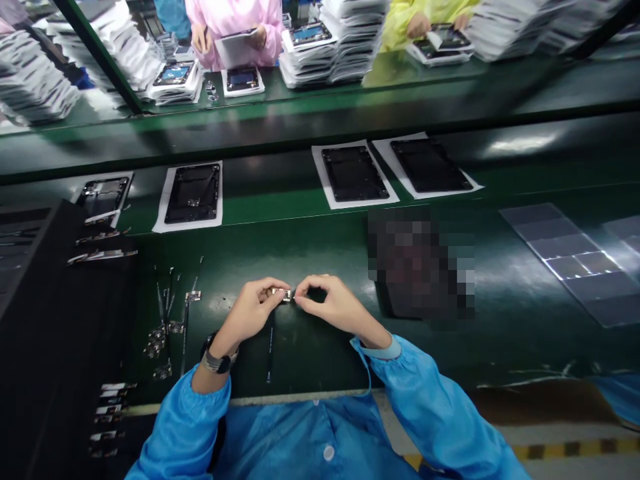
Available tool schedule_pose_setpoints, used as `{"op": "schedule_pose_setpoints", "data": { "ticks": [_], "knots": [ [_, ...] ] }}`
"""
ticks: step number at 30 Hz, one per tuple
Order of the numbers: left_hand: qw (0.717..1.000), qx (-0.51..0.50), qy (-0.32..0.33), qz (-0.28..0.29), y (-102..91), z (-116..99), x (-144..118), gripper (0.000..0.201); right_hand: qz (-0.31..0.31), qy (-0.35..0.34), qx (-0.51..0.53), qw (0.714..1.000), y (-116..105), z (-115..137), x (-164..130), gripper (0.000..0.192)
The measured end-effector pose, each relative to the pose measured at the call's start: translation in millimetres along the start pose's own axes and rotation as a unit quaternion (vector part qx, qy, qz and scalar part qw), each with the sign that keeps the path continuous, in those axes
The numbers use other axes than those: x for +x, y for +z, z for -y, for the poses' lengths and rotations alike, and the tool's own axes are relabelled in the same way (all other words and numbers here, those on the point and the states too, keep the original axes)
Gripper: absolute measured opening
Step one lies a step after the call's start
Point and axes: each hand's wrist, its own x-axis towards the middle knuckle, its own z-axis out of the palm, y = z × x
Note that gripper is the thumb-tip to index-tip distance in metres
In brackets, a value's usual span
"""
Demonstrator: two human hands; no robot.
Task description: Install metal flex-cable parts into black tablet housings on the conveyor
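Note:
Between the thumb and fingers of my left hand [256, 305] is a small circuit board [286, 295], held just above the green bench. A thin dark flex cable [271, 347] runs down from below that hand toward the bench's front edge. My right hand [330, 303] is closed in a pinch at the board's right end; whatever its fingertips hold is too small to make out. Left of my hands lies a loose cluster of similar small boards [156, 340] with thin cables. One more board [193, 296] with its cable lies closest to my left hand.
A black box [45, 333] stands at the left, with flex parts [103, 256] along its edge. Black tablet housings [356, 175] lie on white sheets behind. A pixelated dark object [420, 267] and clear plastic sheets [570, 260] are at right. Co-workers handle tablets beyond the conveyor.

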Motion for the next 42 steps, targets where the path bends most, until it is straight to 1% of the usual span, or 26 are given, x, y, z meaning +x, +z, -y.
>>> {"op": "schedule_pose_setpoints", "data": {
  "ticks": [3,8,17,21,25,28,33,38,42],
  "knots": [
    [0.999,-0.034,-0.013,0.008,0.3,-0.3,-0.8,0.024,0.008,0.002,0.015,1.000,1.0,-1.7,0.0,0.008],
    [0.997,-0.071,-0.031,-0.002,1.2,-2.5,-1.1,0.023,-0.004,-0.013,-0.036,0.999,3.3,-2.4,0.0,0.008],
    [0.998,-0.056,-0.028,-0.007,0.9,-3.3,-0.5,0.020,-0.008,-0.052,-0.127,0.990,3.1,-1.9,-2.2,0.011],
    [0.997,-0.062,-0.030,-0.019,3.1,-1.4,-0.5,0.016,-0.016,-0.080,-0.169,0.982,5.3,-2.0,-3.2,0.013],
    [0.998,-0.031,-0.032,-0.037,6.5,1.7,-0.6,0.013,-0.020,-0.100,-0.204,0.974,8.9,-3.6,-4.7,0.013],
    [0.999,-0.005,-0.028,-0.044,8.6,2.9,-1.1,0.012,-0.022,-0.096,-0.226,0.969,11.6,-4.8,-6.0,0.013],
    [0.999,0.018,-0.029,-0.035,10.3,3.6,-2.0,0.011,-0.005,-0.076,-0.236,0.969,13.5,-5.8,-6.5,0.013],
    [0.998,0.032,-0.035,-0.035,10.7,5.6,-1.4,0.011,0.005,-0.048,-0.215,0.975,13.1,-5.0,-6.3,0.013],
    [0.999,0.019,-0.047,-0.015,6.4,4.6,-0.1,0.010,0.016,-0.021,-0.169,0.985,9.9,-2.6,-5.8,0.014]
  ]
}}
